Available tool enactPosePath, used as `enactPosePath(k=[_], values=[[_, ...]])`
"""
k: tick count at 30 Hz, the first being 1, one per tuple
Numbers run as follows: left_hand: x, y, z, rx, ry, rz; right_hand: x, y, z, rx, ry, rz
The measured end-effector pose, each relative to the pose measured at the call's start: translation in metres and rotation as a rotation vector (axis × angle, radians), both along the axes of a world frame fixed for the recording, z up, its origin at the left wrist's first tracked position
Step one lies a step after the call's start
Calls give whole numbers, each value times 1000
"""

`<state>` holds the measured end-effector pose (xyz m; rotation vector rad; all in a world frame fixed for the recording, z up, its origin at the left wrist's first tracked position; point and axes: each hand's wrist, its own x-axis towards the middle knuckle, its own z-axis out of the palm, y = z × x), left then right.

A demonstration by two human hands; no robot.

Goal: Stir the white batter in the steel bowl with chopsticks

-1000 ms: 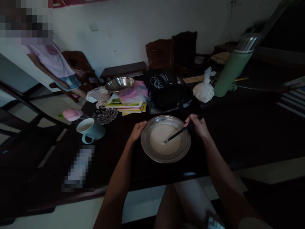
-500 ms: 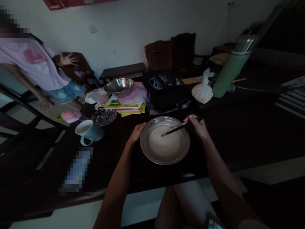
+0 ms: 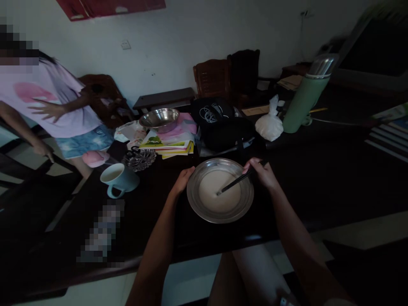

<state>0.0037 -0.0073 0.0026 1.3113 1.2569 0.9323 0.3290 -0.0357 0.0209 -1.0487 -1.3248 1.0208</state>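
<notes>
In front of me a metal bowl (image 3: pixel 195 203) stands on the dark table, with a milky, off-white liquid (image 3: pixel 219 204) in it. My left hand (image 3: pixel 184 180) grips the bowl's left edge, its fingers partly hidden behind the rim. Dark chopsticks (image 3: pixel 235 182) are held in my right hand (image 3: pixel 262 173) above the bowl's right edge. They slant down to the left, and their tips dip into the liquid near the middle of the bowl.
Left of the bowl are a pale blue mug (image 3: pixel 123 180), a blurred-out flat object (image 3: pixel 102 231) and a glass dish (image 3: pixel 140 159). Behind stand a second metal bowl (image 3: pixel 161 120) on books, a black bag (image 3: pixel 223 127), a knotted plastic bag of white powder (image 3: pixel 269 123) and a green thermos (image 3: pixel 304 100). Another person (image 3: pixel 70 102) stands left.
The chopstick tips have shifted slightly downward in the view within the liquid. My left hand stays on the bowl. The other person's raised hand has moved left, in front of their shirt.
</notes>
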Motion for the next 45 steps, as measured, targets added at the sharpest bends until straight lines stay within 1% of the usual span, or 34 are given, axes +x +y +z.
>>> enactPosePath(k=[2, 6, 7, 11, 12, 15, 17, 21, 22, 26, 27, 28, 32, 33, 37, 38, 42, 43, 45], values=[[0, 0, 0, -4, 7, 5, 0, 0, -1, 2, -26, 10], [0, 0, 1, -4, 19, 12, 2, 2, -2, 30, -11, -113], [0, 0, 1, -1, 20, 10, 2, 2, -2, 28, -5, -112], [1, -1, 2, -2, 15, -5, 0, 1, 0, 3, -41, 6], [1, -1, 2, -4, 15, -5, 0, 0, 1, 2, -45, 5], [1, 0, 1, -7, 19, -2, 1, 0, 2, 6, -21, -81], [1, 1, 1, -14, 20, -3, 2, -1, 2, 2, -11, -106], [1, 0, 2, -26, 23, -1, 1, -1, 0, -15, -56, 14], [1, 0, 2, -23, 24, 2, 1, -1, 0, -8, -63, 21], [1, -1, 2, -7, 24, 13, 3, 0, 0, 45, -22, -102], [0, -1, 1, -1, 26, 16, 3, 0, 1, 48, -15, -115], [0, -1, 1, 4, 30, 18, 3, 0, 2, 43, -18, -107], [0, 0, 2, -1, 41, 13, 0, -2, 4, 13, -81, -2], [0, 0, 2, -5, 40, 11, 0, -1, 4, 13, -84, -6], [1, 0, 4, -14, 27, -2, 2, 0, 2, 34, -32, -113], [1, 0, 5, -14, 27, -6, 2, 1, 2, 35, -29, -109], [1, -1, 4, -9, 44, -4, 0, 0, 1, 21, -64, -2], [1, -1, 4, -9, 45, -3, 0, 0, 1, 24, -66, -8], [1, -1, 3, -10, 38, -5, 0, 1, 1, 30, -50, -68]])
